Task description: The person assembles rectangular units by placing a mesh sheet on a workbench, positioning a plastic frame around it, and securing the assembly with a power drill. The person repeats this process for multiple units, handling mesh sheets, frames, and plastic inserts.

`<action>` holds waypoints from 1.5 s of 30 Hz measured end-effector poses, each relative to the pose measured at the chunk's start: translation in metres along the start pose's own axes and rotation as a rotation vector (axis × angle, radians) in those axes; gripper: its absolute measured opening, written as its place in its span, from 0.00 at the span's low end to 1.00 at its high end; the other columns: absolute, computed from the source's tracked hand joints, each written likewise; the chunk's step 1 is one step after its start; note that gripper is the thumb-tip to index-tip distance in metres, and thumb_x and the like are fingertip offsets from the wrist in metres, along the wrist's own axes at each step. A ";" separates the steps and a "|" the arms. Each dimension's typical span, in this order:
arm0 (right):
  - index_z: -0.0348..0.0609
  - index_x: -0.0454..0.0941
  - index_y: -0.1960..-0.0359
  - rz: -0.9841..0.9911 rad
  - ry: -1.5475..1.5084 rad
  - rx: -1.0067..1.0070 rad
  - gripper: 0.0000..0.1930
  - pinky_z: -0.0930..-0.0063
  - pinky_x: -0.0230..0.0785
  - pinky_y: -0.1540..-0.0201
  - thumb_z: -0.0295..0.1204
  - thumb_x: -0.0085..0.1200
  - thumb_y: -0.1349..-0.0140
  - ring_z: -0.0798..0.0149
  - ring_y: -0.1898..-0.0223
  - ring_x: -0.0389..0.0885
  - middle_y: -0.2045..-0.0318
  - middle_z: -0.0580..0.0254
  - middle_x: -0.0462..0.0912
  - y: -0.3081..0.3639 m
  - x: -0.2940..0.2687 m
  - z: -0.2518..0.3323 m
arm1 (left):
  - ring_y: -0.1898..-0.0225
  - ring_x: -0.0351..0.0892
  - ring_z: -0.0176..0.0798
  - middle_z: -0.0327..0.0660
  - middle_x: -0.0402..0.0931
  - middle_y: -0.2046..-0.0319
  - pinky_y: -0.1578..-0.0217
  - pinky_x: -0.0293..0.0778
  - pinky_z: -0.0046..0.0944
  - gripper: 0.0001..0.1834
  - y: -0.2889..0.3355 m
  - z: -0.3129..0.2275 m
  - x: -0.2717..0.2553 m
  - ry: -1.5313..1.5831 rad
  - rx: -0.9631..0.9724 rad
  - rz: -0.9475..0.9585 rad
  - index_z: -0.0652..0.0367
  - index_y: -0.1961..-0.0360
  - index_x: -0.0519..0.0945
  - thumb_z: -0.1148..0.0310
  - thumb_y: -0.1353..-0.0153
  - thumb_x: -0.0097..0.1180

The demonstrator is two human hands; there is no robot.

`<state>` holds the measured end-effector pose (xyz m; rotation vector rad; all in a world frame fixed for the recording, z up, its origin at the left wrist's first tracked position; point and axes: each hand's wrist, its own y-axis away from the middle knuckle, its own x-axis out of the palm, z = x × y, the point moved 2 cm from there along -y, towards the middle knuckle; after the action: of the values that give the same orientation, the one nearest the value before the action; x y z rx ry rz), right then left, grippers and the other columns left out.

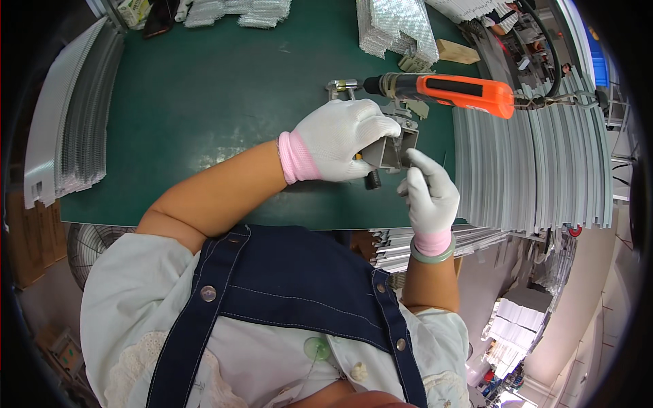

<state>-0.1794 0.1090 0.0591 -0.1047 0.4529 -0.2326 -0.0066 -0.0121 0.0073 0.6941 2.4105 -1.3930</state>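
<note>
My left hand (343, 139), in a white knit glove with a pink cuff, is closed over a grey box-shaped piece (389, 154) with an open end. The piece sits at a metal clamp fixture (401, 112) on the green table. Just right of the open end is my right hand (432, 194), gloved the same way. Its thumb and fingers are drawn together; whatever lies between them, if anything, is too small to make out. A black knob (373, 180) shows below my left hand. Beyond it hangs an orange and black power screwdriver (442, 92), lying sideways on a cable.
Long pale metal strips stand stacked at the right (534, 163), with perforated metal strips (75, 112) at the left. More silver pieces (398, 27) lie at the back, beside a wooden block (457, 52). A dark phone (160, 17) rests at the far left.
</note>
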 end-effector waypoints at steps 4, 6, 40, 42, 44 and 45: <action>0.32 0.80 0.46 -0.079 0.018 -0.054 0.15 0.81 0.73 0.67 0.19 0.53 0.32 0.76 0.73 0.78 0.70 0.64 0.83 -0.002 -0.006 0.000 | 0.59 0.80 0.55 0.47 0.77 0.59 0.58 0.78 0.49 0.33 -0.006 0.001 -0.009 0.003 -0.007 0.037 0.54 0.49 0.75 0.70 0.60 0.70; 0.32 0.80 0.46 -0.111 0.018 -0.095 0.15 0.82 0.72 0.67 0.19 0.53 0.33 0.77 0.74 0.78 0.71 0.64 0.83 -0.002 -0.007 0.000 | 0.60 0.80 0.56 0.48 0.77 0.60 0.59 0.78 0.48 0.31 -0.017 0.007 -0.023 0.007 0.038 -0.034 0.55 0.49 0.75 0.69 0.58 0.72; 0.40 0.84 0.66 -0.025 0.538 -0.283 0.04 0.68 0.73 0.71 0.22 0.61 0.43 0.53 0.74 0.83 0.74 0.55 0.84 -0.013 -0.011 0.014 | 0.59 0.80 0.54 0.46 0.77 0.60 0.59 0.77 0.50 0.31 -0.002 -0.008 0.017 0.011 0.014 -0.005 0.55 0.51 0.77 0.71 0.63 0.67; 0.41 0.84 0.65 -0.025 0.558 -0.357 0.05 0.66 0.73 0.72 0.23 0.62 0.43 0.52 0.75 0.82 0.75 0.55 0.83 -0.014 -0.009 0.011 | 0.58 0.80 0.53 0.46 0.78 0.59 0.59 0.77 0.49 0.32 -0.002 -0.008 0.017 0.013 -0.001 0.029 0.54 0.50 0.77 0.71 0.63 0.68; 0.41 0.85 0.62 -0.017 0.657 -0.506 0.07 0.65 0.71 0.73 0.24 0.62 0.43 0.53 0.77 0.80 0.78 0.56 0.81 -0.015 -0.010 0.011 | 0.57 0.80 0.53 0.46 0.78 0.58 0.58 0.77 0.49 0.32 -0.003 -0.009 0.017 0.014 -0.001 0.047 0.54 0.50 0.77 0.71 0.63 0.68; 0.41 0.85 0.61 -0.007 0.707 -0.583 0.08 0.64 0.70 0.74 0.24 0.62 0.43 0.53 0.78 0.80 0.79 0.56 0.80 -0.016 -0.011 0.011 | 0.56 0.80 0.53 0.46 0.78 0.58 0.58 0.77 0.49 0.32 -0.003 -0.009 0.015 0.012 0.002 0.043 0.54 0.50 0.77 0.70 0.63 0.68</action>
<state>-0.1870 0.0970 0.0759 -0.6058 1.2183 -0.1320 -0.0209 -0.0015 0.0067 0.7522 2.3898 -1.3780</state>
